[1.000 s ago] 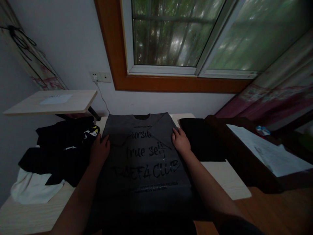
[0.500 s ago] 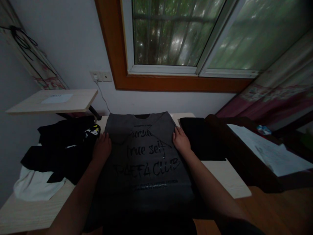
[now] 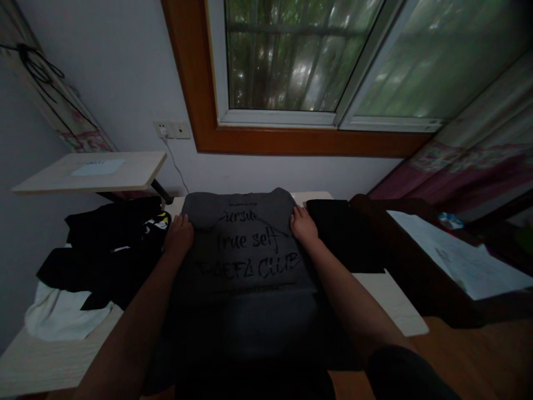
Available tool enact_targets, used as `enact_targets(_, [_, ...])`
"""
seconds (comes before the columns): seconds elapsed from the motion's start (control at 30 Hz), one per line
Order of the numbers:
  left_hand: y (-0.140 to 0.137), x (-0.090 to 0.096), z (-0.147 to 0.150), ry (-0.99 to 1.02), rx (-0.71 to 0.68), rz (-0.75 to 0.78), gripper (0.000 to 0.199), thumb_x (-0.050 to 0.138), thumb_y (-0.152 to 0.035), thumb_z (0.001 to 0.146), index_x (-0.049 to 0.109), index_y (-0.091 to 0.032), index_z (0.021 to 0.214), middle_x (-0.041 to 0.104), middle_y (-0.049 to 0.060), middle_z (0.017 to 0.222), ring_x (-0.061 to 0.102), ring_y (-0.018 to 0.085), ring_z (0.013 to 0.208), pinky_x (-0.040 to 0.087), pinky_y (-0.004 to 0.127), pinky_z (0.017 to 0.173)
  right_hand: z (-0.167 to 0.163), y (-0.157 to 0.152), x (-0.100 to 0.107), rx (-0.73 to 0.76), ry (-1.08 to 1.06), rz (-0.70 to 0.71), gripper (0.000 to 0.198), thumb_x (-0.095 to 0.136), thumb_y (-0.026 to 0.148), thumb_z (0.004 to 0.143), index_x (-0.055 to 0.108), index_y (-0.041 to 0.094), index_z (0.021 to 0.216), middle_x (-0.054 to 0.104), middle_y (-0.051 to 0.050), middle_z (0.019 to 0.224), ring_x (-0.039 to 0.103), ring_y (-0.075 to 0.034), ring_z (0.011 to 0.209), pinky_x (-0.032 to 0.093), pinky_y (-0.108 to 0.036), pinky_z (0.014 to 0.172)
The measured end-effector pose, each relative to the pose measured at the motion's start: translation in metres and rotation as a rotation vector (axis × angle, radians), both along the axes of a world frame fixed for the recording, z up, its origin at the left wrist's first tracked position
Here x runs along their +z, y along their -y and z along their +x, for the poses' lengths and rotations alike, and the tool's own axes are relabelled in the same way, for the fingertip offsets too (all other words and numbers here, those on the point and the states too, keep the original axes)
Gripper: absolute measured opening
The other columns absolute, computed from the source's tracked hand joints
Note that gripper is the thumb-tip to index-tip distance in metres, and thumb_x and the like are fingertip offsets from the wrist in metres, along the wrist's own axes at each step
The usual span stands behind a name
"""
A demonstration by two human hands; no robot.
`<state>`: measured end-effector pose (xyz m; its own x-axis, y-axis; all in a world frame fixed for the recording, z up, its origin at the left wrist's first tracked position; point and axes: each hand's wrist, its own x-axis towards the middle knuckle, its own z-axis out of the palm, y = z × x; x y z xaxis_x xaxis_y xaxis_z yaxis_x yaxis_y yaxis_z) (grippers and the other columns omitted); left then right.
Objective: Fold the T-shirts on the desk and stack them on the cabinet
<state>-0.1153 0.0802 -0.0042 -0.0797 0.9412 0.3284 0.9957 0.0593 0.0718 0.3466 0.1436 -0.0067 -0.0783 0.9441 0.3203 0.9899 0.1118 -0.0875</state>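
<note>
Your left hand [image 3: 179,234] touches the left side of the gray printed shirt [image 3: 245,253] near its top; your right hand [image 3: 305,225] touches the right side. The shirt lies between them on the tabletop [image 3: 389,303]. Whether your fingers [image 3: 298,214] pinch cloth cannot be told.

A white-framed sliding window [image 3: 277,118] is admitting dim, greenish daylight. An orange-brown wooden surround [image 3: 300,144] is bordering it. A white cable [image 3: 176,164] is descending from a socket [image 3: 162,130] on the pale wall [image 3: 120,61]. A patterned curtain [image 3: 483,144] is hanging at right. A wooden shelf [image 3: 139,166] is overhanging the light-wood bench [image 3: 41,361]; brown flooring [image 3: 466,358] is showing at lower right.
</note>
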Motion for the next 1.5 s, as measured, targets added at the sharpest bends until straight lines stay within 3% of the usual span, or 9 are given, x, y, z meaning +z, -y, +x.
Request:
enact_targets(0.6, [-0.032,-0.012,-0.011,0.102,0.007,0.08,0.057,0.035,-0.025,0.094,0.052,-0.004,0.144,0.051,0.025,0.15,0.036,0.035,0.148,0.033,0.056,0.117,-0.006,-0.034,0.002,-0.002,-0.055,-0.018,0.054,0.034,0.026,0.1,0.051,0.003,0.145,0.049,-0.022,0.152,0.043,-0.033,0.143,0.035,-0.048,0.116])
enact_targets(0.97, [-0.03,0.004,-0.004,0.145,-0.02,0.058,0.057,0.038,-0.022,0.091,0.054,-0.002,0.142,0.05,0.024,0.151,0.035,0.035,0.149,0.028,0.059,0.12,-0.007,-0.036,0.005,-0.007,-0.061,-0.016,0.054,0.035,0.027,0.1,0.052,0.002,0.145,0.049,-0.022,0.152,0.043,-0.032,0.143,0.034,-0.046,0.117])
enact_targets(1.17, [-0.005,0.012,0.009,0.164,-0.013,0.116,0.053,0.041,-0.025,0.092,0.058,-0.013,0.141,0.043,0.015,0.158,0.026,0.034,0.153,0.028,0.059,0.122,-0.011,-0.02,0.009,0.008,-0.067,0.065,0.052,0.037,0.027,0.098,0.057,0.002,0.14,0.046,-0.02,0.155,0.042,-0.033,0.143,0.029,-0.048,0.121])
enact_targets(1.3, [0.019,0.009,0.012,0.094,-0.061,0.091,0.05,0.038,-0.027,0.096,0.061,-0.013,0.139,0.044,0.015,0.158,0.028,0.033,0.152,0.028,0.055,0.122,-0.017,0.004,0.012,0.077,-0.101,0.099,0.05,0.036,0.027,0.1,0.059,0.006,0.139,0.053,-0.018,0.15,0.041,-0.032,0.144,0.027,-0.051,0.122])
enact_targets(1.5, [0.048,0.012,0.045,0.107,-0.137,0.066,0.048,0.036,-0.028,0.098,0.062,-0.015,0.137,0.056,0.013,0.149,0.037,0.032,0.148,0.029,0.056,0.121,-0.072,0.057,0.018,0.179,-0.202,0.089,0.047,0.037,0.031,0.103,0.059,0.01,0.139,0.056,-0.016,0.148,0.037,-0.032,0.147,0.023,-0.054,0.123])
